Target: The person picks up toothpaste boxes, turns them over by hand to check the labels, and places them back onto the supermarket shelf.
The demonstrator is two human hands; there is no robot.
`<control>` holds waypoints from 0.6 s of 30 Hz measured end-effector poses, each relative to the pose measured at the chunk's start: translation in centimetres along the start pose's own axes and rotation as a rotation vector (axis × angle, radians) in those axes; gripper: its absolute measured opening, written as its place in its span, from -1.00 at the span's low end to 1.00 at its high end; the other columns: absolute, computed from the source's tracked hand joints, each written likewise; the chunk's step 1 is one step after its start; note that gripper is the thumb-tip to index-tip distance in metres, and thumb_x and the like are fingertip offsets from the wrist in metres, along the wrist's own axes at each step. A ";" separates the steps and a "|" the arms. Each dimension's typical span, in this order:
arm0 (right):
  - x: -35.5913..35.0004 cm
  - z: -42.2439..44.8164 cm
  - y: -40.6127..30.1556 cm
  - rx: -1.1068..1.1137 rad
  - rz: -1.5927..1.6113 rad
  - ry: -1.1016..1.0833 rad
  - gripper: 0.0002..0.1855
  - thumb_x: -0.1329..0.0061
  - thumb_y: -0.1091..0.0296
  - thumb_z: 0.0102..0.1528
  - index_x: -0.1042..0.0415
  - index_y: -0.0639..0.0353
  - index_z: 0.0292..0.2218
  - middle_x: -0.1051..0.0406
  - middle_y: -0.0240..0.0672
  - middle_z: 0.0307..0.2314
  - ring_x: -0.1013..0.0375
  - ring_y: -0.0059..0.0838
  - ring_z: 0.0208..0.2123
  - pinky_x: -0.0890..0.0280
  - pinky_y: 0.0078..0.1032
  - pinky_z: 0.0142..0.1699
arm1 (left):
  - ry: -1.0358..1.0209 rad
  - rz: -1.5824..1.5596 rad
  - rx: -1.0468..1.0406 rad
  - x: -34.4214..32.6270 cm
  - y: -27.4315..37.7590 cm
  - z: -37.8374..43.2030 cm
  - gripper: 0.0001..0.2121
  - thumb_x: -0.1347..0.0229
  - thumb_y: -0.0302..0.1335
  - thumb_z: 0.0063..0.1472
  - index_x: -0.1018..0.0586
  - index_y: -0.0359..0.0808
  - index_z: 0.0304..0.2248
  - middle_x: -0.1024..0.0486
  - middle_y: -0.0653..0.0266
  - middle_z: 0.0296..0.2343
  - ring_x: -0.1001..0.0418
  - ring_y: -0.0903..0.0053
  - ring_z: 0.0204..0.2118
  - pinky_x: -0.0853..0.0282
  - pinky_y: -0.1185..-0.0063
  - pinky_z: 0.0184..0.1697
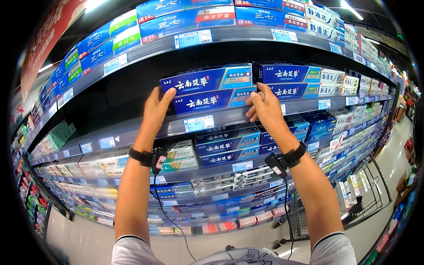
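Observation:
Two blue toothpaste boxes lie stacked on a middle store shelf in front of me. The upper one sticks out a little to the left of the lower box. My left hand grips the left end of the upper box, thumb on its front face and fingers mostly hidden behind the end. At the stack's right end is my right hand, fingers apart and partly curled. Its fingertips are close to the lower box's corner; contact is hard to tell. A similar blue stack stands just to the right.
A shelf edge with price tags runs below the boxes. The shelf above overhangs them, loaded with more toothpaste boxes. Lower shelves hold further cartons. A wire shopping cart with boxes stands at right. Cables hang from both wristbands.

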State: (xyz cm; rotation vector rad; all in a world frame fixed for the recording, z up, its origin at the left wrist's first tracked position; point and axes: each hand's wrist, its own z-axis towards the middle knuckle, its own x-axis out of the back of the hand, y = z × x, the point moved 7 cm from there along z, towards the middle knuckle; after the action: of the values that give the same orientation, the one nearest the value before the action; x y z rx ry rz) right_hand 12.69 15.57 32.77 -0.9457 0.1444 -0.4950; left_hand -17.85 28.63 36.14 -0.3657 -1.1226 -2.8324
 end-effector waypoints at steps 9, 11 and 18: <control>0.0 0.1 0.8 0.003 0.040 -0.010 -0.41 0.23 0.30 0.36 -0.07 0.46 0.29 -0.52 -0.11 -0.27 -0.55 -0.52 -0.49 -0.44 -0.64 -0.45 | 0.023 0.078 -0.016 -0.3 0.3 0.3 -0.33 -0.19 0.02 0.27 -0.48 -0.57 -0.02 -0.57 0.01 -0.21 -0.54 0.48 -0.18 -0.46 0.57 -0.17; 0.0 0.0 0.8 0.004 0.043 -0.012 -0.43 0.24 0.30 0.36 -0.10 0.44 0.28 -0.53 -0.11 -0.26 -0.55 -0.52 -0.48 -0.44 -0.63 -0.44 | 0.028 0.091 -0.020 -0.4 0.3 0.3 -0.31 -0.20 0.02 0.26 -0.48 -0.60 -0.03 -0.57 -0.04 -0.20 -0.55 0.43 -0.17 -0.47 0.54 -0.13; -0.1 -0.1 0.7 0.010 0.080 -0.013 -0.44 0.22 0.27 0.37 -0.13 0.42 0.26 -0.53 -0.13 -0.28 -0.55 -0.53 -0.49 -0.44 -0.65 -0.44 | 0.011 0.112 -0.014 -0.7 1.0 0.3 -0.28 -0.22 0.04 0.23 -0.49 -0.62 -0.04 -0.57 -0.12 -0.18 -0.57 0.37 -0.14 -0.48 0.51 -0.06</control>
State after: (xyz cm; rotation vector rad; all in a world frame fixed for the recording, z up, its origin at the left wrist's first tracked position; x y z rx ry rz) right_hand 12.84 15.86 32.14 -0.9292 0.1675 -0.4155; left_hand -16.96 28.07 36.84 -0.4007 -1.0468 -2.7431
